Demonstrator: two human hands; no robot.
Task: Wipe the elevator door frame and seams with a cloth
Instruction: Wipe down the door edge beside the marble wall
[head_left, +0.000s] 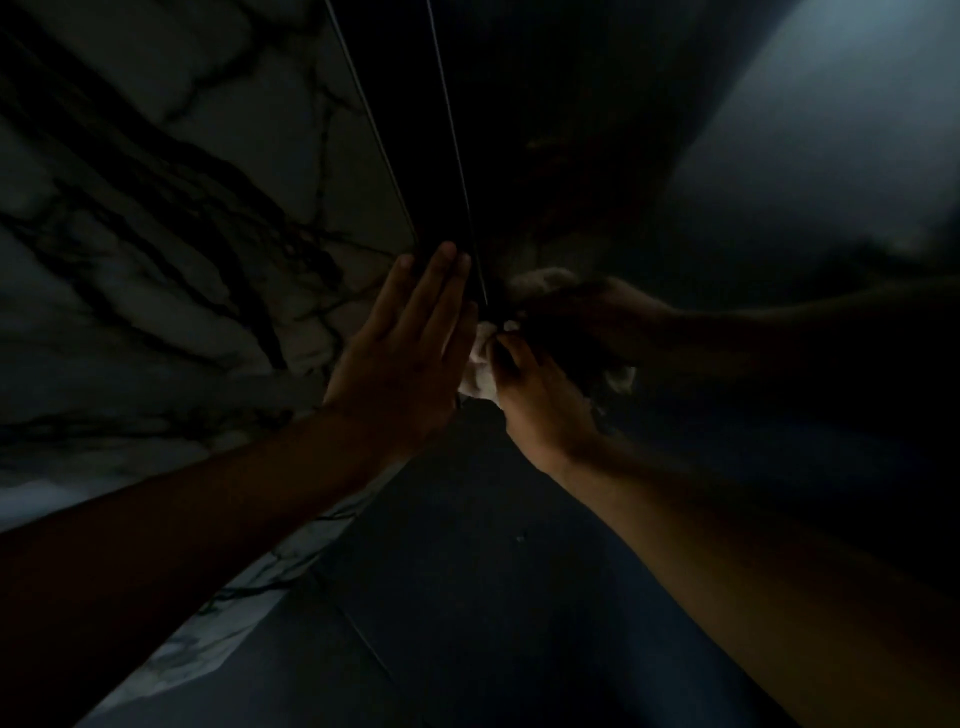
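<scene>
A soft, crumpled white cloth (480, 371) is pinched by the right hand (540, 400) against the dark, shiny door frame (441, 156). The left hand (402, 358) is pressed flat, fingers straight together.

The scene is seen through a single wide-angle camera worn on the person's head; no second view is given, so nothing is shared between views. The lens is aimed forward and down along both outstretched forearms, which enter from the two lower corners and meet near the middle of the frame. The dark door frame (441, 156) is viewed from close range, at arm's length, with its edges leaning and converging through wide-angle distortion. The marble wall (156, 208) is taken in on the left, the dark floor (493, 597) at the bottom. The whole view is dimly lit.
</scene>
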